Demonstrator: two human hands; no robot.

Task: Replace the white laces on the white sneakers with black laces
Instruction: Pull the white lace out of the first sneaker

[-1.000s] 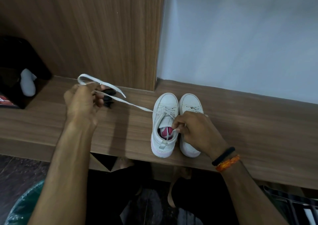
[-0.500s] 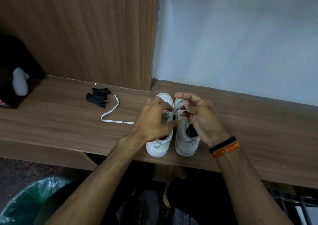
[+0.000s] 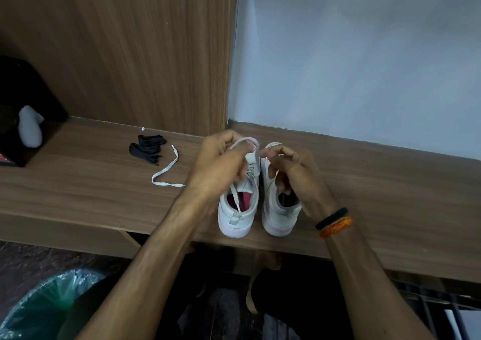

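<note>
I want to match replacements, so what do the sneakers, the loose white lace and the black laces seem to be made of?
White sneakers: smooth matte uppers, probably leather or synthetic leather, with thick rubbery-looking soles. Loose white lace: a flat woven fabric band, lying limp in curves on the wooden shelf. Black laces: matte, apparently flat fabric too, bundled; the weave is too small to tell.

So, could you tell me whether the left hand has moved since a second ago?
Yes. The left hand moved right along the wooden shelf, from beside the black laces to the left white sneaker.
</note>
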